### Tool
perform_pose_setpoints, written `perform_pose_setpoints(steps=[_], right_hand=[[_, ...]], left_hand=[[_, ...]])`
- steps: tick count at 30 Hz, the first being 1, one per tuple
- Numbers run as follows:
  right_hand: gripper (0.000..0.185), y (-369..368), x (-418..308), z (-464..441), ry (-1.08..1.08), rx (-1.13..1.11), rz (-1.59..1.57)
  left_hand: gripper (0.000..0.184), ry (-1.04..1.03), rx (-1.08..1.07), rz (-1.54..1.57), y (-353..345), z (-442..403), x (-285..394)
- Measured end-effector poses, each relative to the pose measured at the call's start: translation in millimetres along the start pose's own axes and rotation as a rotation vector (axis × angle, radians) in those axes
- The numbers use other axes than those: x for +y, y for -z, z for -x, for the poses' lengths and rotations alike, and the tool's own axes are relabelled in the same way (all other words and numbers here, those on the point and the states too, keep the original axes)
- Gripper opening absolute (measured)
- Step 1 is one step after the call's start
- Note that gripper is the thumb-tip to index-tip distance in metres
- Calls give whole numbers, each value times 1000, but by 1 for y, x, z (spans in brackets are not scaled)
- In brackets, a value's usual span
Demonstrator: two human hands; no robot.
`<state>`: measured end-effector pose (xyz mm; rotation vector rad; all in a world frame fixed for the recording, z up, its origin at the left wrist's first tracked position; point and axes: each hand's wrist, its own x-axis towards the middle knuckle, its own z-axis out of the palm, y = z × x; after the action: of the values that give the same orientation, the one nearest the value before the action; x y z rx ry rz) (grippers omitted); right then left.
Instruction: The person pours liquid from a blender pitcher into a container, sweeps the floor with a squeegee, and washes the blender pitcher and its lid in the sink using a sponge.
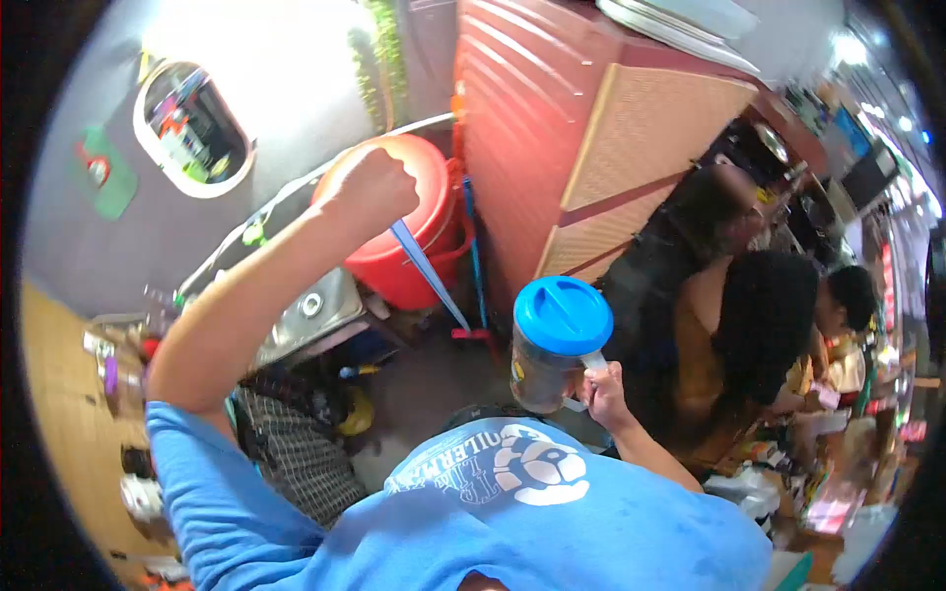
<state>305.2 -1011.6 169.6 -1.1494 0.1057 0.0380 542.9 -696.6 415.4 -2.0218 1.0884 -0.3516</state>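
My right hand (603, 394) grips the white handle of a clear plastic pitcher (537, 379) with a blue lid (564, 315). The pitcher is upright in front of my chest, and what is inside cannot be made out. On the left, my left hand (370, 189) is raised in a closed fist. A long, light-blue stick (429, 271) runs from under that fist down toward the floor; its exact kind does not show. Behind the fist stands a red plastic bucket (404, 281) with a red lid (419, 163).
A metal sink (315, 305) lies left of the bucket, below an oval mirror (194, 128). A tall reddish cabinet (532, 118) rises behind the pitcher. A blue pole (474, 246) with a pink end leans near it. People (759, 325) are at the right, beside cluttered goods.
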Motion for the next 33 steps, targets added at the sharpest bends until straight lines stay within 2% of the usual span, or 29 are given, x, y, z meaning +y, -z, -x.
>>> perform_pose_setpoints(steps=[1, 3, 4, 5, 7, 9, 11, 13, 15, 18, 20, 21, 23, 25, 27, 28, 29, 30, 33], right_hand=[[40, 8, 5, -3, 22, 39, -8], [38, 26, 18, -7, 94, -28, 59], [37, 21, 9, -6, -11, 62, -20], [37, 22, 11, -4, 15, 108, -25], [36, 28, 15, 0, 52, 127, 7], [38, 28, 12, 9, 13, 234, 44], [39, 30, 15, 22, 99, 236, -24], [41, 30, 14, 38, 138, 337, 29], [38, 30, 20, 53, 216, 350, -71], [37, 21, 32, 72, 260, 466, -115], [40, 12, 38, 83, 230, 559, -38], [40, 5, 43, 87, 242, 577, -44], [40, -10, 49, 93, 278, 662, -86], [40, -22, 58, 96, 316, 700, -78], [40, -35, 62, 96, 393, 726, -167], [40, -41, 65, 97, 404, 746, -160], [40, -48, 65, 96, 406, 753, -158], [40, -56, 65, 97, 392, 758, -173], [40, -76, 66, 101, 366, 775, -147]], left_hand=[[8, 2, 55, -18, -30, -37, 3], [8, 118, 35, -25, -60, -100, -18], [6, 145, 57, -23, -78, -127, -30], [8, 174, 80, -18, -90, -149, -42], [25, 77, -110, -93, -83, -180, -63], [47, 146, -132, -6, -127, -221, -79], [54, 80, 49, -70, -124, -236, -82], [34, 128, 483, 204, -142, -253, -85], [48, 80, 371, 31, -83, -227, -74], [55, -2, 481, 161, -84, -215, -79], [57, -84, 456, 587, -89, -207, -86], [57, -103, 467, 583, -94, -208, -88], [56, -134, 656, 1025, -112, -212, -91], [62, -108, 630, 982, -138, -221, -88], [69, 147, 941, 1297, -152, -225, -68], [81, 246, 965, 1175, -171, -235, -64], [81, 240, 968, 1180, -176, -240, -58], [85, 294, 1131, 1222, -182, -245, -51], [87, 474, 1273, 1380, -181, -244, -40]])
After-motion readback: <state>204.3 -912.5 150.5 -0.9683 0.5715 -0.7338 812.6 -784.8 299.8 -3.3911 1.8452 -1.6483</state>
